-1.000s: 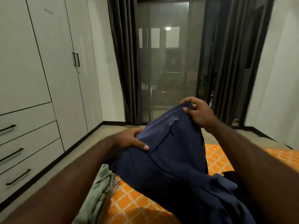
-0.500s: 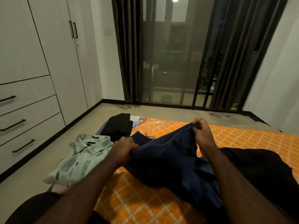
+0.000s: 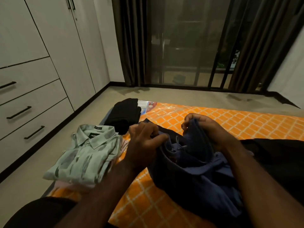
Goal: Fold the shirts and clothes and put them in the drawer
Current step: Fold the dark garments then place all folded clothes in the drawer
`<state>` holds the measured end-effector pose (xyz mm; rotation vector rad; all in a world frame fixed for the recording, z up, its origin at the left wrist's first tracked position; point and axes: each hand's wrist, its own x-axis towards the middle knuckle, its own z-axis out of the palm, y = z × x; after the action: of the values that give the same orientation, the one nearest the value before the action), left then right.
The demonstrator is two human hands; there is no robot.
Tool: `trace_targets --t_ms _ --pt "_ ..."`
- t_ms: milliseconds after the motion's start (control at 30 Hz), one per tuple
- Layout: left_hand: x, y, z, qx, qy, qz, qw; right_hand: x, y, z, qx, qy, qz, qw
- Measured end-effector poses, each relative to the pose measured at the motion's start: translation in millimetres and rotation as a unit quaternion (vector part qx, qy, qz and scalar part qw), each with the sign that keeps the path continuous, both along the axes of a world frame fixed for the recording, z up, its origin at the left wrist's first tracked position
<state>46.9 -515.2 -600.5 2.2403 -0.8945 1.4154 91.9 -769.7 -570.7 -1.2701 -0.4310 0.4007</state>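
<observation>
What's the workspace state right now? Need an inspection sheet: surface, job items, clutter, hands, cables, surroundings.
Surface: orange patterned mattress in a glossy cover, lying on the floor.
Job's things: navy garment bunched on the mattress, not yet folded; folded pale green shirt on top of a small stack at the mattress's left edge; folded black garment beyond it; dark clothing lying at right; drawers in the wardrobe at left, all closed.
Clutter: nothing seen.
Grippers: left hand and right hand each grip the navy garment's upper edge.
Cables: nothing seen.
Surroundings: glass sliding door with dark curtains; bare floor.
</observation>
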Motion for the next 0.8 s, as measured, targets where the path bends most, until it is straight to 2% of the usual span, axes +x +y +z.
trace_targets --t_ms 133,300,400,467,567,633,700,800 --pt "5 -2 -4 0.021 0.007 0.017 1.000 11 19 -14 -0.042 -0.025 -0.012 0.999" --pt "6 -3 -22 0.007 0.057 0.058 0.997 18 23 -22 -0.039 -0.032 -0.101 0.994" --pt "7 -6 -30 0.009 0.126 0.081 0.989 22 17 -24 0.003 -0.007 -0.143 0.990" --pt "8 -11 -33 -0.046 0.199 0.074 0.976 23 15 -26 0.030 0.017 -0.162 0.986" --pt "13 -18 -32 -0.162 0.314 -0.009 0.935 21 18 -30 0.027 0.032 -0.168 0.985" --pt "16 -19 -32 -0.181 0.373 -0.041 0.909 19 22 -32 0.011 0.039 -0.164 0.986" --pt "16 -21 -34 -0.219 0.438 -0.054 0.870 18 25 -35 -0.008 0.046 -0.160 0.986" --pt "14 -24 -35 -0.343 0.484 -0.039 0.804 17 31 -41 -0.031 0.059 -0.155 0.986"
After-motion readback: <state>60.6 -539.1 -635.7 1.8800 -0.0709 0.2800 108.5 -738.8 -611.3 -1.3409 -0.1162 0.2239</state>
